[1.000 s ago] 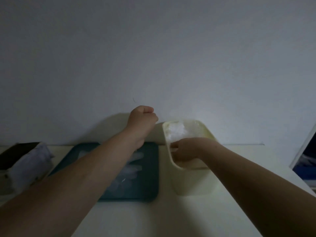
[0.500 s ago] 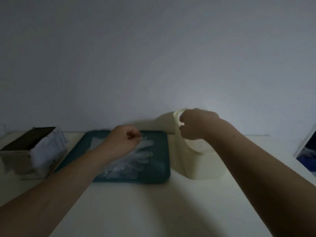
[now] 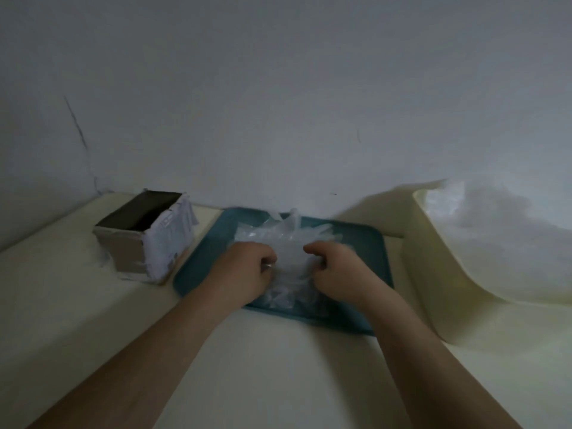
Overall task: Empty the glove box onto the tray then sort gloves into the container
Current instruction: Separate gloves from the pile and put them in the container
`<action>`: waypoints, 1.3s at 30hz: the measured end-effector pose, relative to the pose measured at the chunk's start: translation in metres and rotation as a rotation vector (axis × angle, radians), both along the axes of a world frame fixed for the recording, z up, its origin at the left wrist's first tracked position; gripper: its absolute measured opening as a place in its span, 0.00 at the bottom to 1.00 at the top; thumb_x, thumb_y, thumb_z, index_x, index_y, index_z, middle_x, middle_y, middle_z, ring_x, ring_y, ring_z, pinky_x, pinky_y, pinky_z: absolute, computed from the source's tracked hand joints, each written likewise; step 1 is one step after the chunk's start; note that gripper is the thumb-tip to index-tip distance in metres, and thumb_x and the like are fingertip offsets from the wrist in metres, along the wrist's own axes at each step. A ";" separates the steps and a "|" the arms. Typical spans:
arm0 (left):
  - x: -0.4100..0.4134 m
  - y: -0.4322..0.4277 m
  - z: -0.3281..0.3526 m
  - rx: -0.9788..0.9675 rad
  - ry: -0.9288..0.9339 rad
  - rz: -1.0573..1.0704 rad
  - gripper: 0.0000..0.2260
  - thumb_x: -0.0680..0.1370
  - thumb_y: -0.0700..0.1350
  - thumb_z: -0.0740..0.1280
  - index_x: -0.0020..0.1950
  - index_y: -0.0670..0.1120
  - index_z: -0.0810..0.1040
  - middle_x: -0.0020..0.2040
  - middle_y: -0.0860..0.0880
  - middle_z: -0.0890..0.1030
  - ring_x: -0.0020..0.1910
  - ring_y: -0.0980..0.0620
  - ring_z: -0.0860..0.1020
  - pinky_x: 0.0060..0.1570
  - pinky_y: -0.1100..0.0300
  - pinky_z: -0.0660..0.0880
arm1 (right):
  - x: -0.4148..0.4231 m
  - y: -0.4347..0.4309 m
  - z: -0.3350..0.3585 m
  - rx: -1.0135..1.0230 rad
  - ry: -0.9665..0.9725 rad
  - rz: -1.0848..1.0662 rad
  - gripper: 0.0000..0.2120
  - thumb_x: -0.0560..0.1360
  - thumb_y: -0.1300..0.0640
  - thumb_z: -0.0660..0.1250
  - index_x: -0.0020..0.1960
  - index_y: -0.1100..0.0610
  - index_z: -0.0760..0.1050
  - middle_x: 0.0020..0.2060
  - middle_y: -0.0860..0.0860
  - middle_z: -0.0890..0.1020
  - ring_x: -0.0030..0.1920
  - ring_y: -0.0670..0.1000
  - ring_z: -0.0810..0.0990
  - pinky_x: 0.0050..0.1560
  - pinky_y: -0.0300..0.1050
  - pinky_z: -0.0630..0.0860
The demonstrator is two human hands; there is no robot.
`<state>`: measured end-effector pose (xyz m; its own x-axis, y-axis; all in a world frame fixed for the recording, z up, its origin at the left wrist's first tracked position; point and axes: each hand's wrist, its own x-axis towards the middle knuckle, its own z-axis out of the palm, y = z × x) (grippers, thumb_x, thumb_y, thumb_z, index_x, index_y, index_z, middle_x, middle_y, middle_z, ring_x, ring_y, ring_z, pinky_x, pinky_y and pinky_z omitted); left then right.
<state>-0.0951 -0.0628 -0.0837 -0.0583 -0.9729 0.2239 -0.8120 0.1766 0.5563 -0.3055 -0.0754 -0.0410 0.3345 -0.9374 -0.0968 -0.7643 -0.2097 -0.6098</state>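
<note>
A pile of clear plastic gloves (image 3: 288,243) lies on the teal tray (image 3: 368,274) in the middle of the table. My left hand (image 3: 244,270) pinches the glove pile at its left side with curled fingers. My right hand (image 3: 337,270) grips the same pile from the right, fingers curled into the plastic. The cream container (image 3: 433,274) stands right of the tray, with white gloves (image 3: 445,199) showing inside near its far rim. The torn glove box (image 3: 145,236) stands open-topped left of the tray and looks dark inside.
The cream table (image 3: 278,366) runs to a white wall (image 3: 278,88) close behind the tray, box and container. A table edge shows at the far left beside the box.
My right hand has left the container and come down onto the gloves on the tray. My left hand stays on the pile. The camera has tilted down and shifted left.
</note>
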 end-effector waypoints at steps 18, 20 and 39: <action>0.002 0.012 0.082 0.140 0.673 -0.107 0.21 0.67 0.57 0.82 0.56 0.51 0.85 0.49 0.52 0.88 0.49 0.54 0.86 0.51 0.57 0.81 | 0.005 -0.004 0.016 0.013 -0.783 -0.118 0.11 0.79 0.57 0.73 0.43 0.65 0.82 0.34 0.57 0.85 0.34 0.53 0.82 0.45 0.53 0.82; 0.004 0.010 0.076 0.172 0.750 -0.068 0.15 0.69 0.50 0.81 0.51 0.43 0.85 0.44 0.49 0.86 0.45 0.52 0.84 0.49 0.56 0.80 | 0.005 -0.003 0.017 0.210 -0.935 -0.152 0.11 0.79 0.58 0.72 0.44 0.67 0.80 0.33 0.59 0.82 0.34 0.56 0.80 0.43 0.55 0.84; 0.006 0.004 0.062 0.276 0.926 -0.208 0.03 0.76 0.44 0.75 0.45 0.46 0.84 0.43 0.41 0.86 0.33 0.46 0.79 0.33 0.56 0.78 | -0.004 -0.004 0.015 0.589 -1.150 -0.073 0.13 0.81 0.56 0.68 0.57 0.65 0.83 0.51 0.67 0.84 0.47 0.61 0.84 0.50 0.55 0.84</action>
